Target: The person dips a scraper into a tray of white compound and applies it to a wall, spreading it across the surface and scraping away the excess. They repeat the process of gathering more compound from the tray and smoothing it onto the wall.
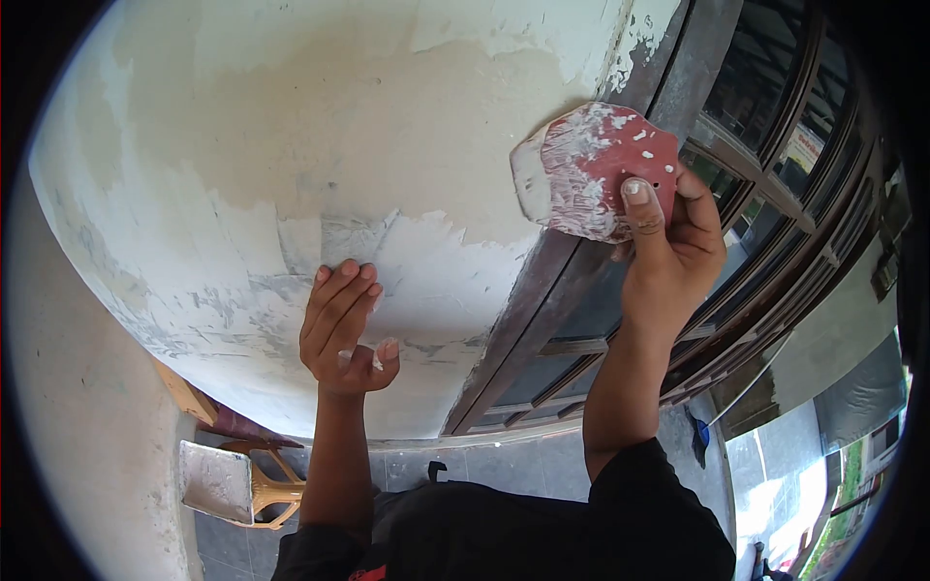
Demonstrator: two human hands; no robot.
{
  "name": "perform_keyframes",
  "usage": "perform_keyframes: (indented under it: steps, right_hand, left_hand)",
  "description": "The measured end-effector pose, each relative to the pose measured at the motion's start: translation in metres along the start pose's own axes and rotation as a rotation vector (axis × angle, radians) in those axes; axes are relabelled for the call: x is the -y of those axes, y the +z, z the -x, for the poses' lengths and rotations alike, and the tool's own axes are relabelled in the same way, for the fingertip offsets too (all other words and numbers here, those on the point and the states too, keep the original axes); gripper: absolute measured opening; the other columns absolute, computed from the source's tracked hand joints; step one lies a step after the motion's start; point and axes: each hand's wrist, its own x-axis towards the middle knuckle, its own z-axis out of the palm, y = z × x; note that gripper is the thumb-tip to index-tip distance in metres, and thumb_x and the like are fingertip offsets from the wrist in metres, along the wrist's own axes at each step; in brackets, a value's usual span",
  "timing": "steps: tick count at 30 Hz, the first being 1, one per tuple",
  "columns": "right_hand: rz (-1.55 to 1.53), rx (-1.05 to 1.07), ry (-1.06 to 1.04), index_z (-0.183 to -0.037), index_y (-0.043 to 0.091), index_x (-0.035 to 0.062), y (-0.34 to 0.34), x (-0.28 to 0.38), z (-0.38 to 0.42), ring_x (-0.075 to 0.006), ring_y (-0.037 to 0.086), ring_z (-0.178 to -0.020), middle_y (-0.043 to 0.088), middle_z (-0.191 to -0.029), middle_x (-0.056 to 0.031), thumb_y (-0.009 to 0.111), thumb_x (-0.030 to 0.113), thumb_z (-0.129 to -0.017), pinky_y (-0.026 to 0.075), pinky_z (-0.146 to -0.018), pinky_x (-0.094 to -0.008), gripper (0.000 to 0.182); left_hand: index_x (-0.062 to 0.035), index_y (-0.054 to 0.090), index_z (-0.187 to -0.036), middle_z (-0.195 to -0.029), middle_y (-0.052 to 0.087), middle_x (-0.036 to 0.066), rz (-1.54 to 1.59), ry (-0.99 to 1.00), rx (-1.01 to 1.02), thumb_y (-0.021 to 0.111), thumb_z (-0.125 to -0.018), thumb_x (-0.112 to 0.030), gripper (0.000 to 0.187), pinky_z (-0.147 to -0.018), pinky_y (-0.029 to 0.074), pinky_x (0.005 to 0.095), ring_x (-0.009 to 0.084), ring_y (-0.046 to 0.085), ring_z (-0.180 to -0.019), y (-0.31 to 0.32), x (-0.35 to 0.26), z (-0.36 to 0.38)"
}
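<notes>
My right hand (668, 232) grips a red scraper (635, 145) by its edge, thumb on its face. White paste is smeared over the scraper, thickest along its left edge, which overlaps the wall beside the dark wooden frame. White specks show on my thumb. Lower and to the left, my left hand (344, 334) is held up near the wall (426, 165) with its fingers stretched, thumb apart and nothing in it; some white paste is on the thumb. Whether its fingertips touch the wall is unclear. The wall has uneven beige, white and grey patches.
Dark-framed windows (775, 184) run along the right. At the lower left, a tray (218, 481) with whitish residue rests on a yellow-brown stool (276, 489). A blue-headed broom or mop (699, 436) stands at the lower right on the grey tiled floor (523, 467).
</notes>
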Motion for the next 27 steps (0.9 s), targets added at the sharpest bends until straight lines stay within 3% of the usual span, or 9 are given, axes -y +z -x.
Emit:
perform_keyframes:
  steps: [3, 6, 9, 14, 17, 19, 22, 24, 27]
  right_hand:
    - [-0.160, 0.211, -0.044, -0.109, 0.058, -0.0061, 0.003, -0.007, 0.006, -0.0121, 0.062, -0.084, 0.067, -0.094, -0.0101, 0.071, 0.002, -0.080, 0.049, -0.075, -0.0232, 0.032]
    - [0.268, 0.248, -0.309, -0.110, 0.057, -0.0065, 0.007, -0.023, 0.007, -0.0130, 0.061, -0.090, 0.066, -0.099, -0.0115, 0.069, -0.001, -0.081, 0.048, -0.081, -0.0241, 0.032]
    - [-0.019, 0.027, -0.258, -0.110, 0.057, -0.0065, 0.004, -0.011, 0.000, -0.0131, 0.061, -0.089, 0.066, -0.098, -0.0115, 0.070, 0.000, -0.081, 0.047, -0.081, -0.0244, 0.033]
    - [-0.052, 0.311, -0.147, -0.109, 0.057, -0.0069, 0.006, -0.018, 0.007, -0.0123, 0.061, -0.090, 0.066, -0.097, -0.0119, 0.070, 0.002, -0.081, 0.048, -0.079, -0.0232, 0.033]
    - [0.192, 0.224, -0.233, -0.109, 0.057, -0.0069, 0.002, -0.018, 0.003, -0.0127, 0.062, -0.089, 0.067, -0.097, -0.0118, 0.070, 0.002, -0.081, 0.049, -0.077, -0.0232, 0.032]
    - [-0.065, 0.029, -0.139, -0.109, 0.057, -0.0068, -0.001, -0.002, -0.003, -0.0129, 0.062, -0.087, 0.067, -0.096, -0.0115, 0.070, 0.001, -0.080, 0.049, -0.076, -0.0235, 0.032]
    - [-0.157, 0.176, -0.110, -0.109, 0.057, -0.0066, -0.007, -0.004, -0.002, -0.0129, 0.063, -0.087, 0.067, -0.096, -0.0114, 0.070, 0.000, -0.080, 0.050, -0.077, -0.0244, 0.032]
    - [-0.054, 0.336, -0.164, -0.107, 0.059, -0.0066, -0.004, -0.018, 0.002, -0.0124, 0.062, -0.088, 0.066, -0.098, -0.0117, 0.071, 0.000, -0.079, 0.050, -0.076, -0.0248, 0.031]
    - [0.291, 0.244, -0.272, -0.106, 0.059, -0.0068, -0.006, -0.014, -0.001, -0.0126, 0.062, -0.088, 0.066, -0.099, -0.0125, 0.071, -0.001, -0.079, 0.051, -0.076, -0.0254, 0.030]
  left_hand:
    - [0.0060, 0.062, -0.098, -0.102, 0.065, 0.020, -0.006, -0.009, 0.001, 0.047, -0.088, -0.034, 0.043, -0.100, 0.039, 0.0499, 0.0361, 0.060, -0.107, 0.000, 0.000, 0.001]
    - [0.0061, 0.062, -0.098, -0.102, 0.065, 0.020, -0.009, -0.005, -0.001, 0.047, -0.088, -0.034, 0.044, -0.100, 0.039, 0.0496, 0.0359, 0.059, -0.107, 0.001, 0.000, 0.001]
    - [0.0062, 0.062, -0.098, -0.102, 0.065, 0.020, -0.010, -0.008, -0.004, 0.047, -0.089, -0.034, 0.044, -0.100, 0.039, 0.0496, 0.0359, 0.059, -0.107, 0.001, 0.000, 0.000]
    - [0.0062, 0.062, -0.097, -0.102, 0.065, 0.020, -0.014, -0.013, 0.008, 0.047, -0.089, -0.034, 0.044, -0.100, 0.039, 0.0500, 0.0358, 0.059, -0.107, -0.001, 0.000, 0.001]
    - [0.0061, 0.062, -0.098, -0.102, 0.065, 0.020, -0.009, -0.012, 0.009, 0.047, -0.089, -0.033, 0.043, -0.100, 0.039, 0.0502, 0.0358, 0.059, -0.107, 0.000, -0.001, 0.001]
    - [0.0061, 0.062, -0.098, -0.103, 0.065, 0.020, -0.007, -0.011, 0.004, 0.047, -0.089, -0.033, 0.043, -0.101, 0.038, 0.0503, 0.0358, 0.059, -0.107, 0.000, 0.000, 0.001]
    - [0.0060, 0.061, -0.099, -0.103, 0.065, 0.020, -0.006, -0.003, 0.004, 0.047, -0.088, -0.034, 0.043, -0.101, 0.038, 0.0503, 0.0360, 0.059, -0.107, 0.000, 0.000, 0.001]
    - [0.0059, 0.061, -0.099, -0.103, 0.065, 0.021, -0.002, -0.006, 0.006, 0.048, -0.088, -0.034, 0.043, -0.100, 0.038, 0.0503, 0.0363, 0.059, -0.107, 0.000, 0.000, 0.000]
    - [0.0060, 0.061, -0.099, -0.103, 0.065, 0.021, 0.002, 0.005, -0.001, 0.048, -0.088, -0.033, 0.043, -0.100, 0.038, 0.0503, 0.0363, 0.059, -0.107, 0.000, 0.001, 0.001]
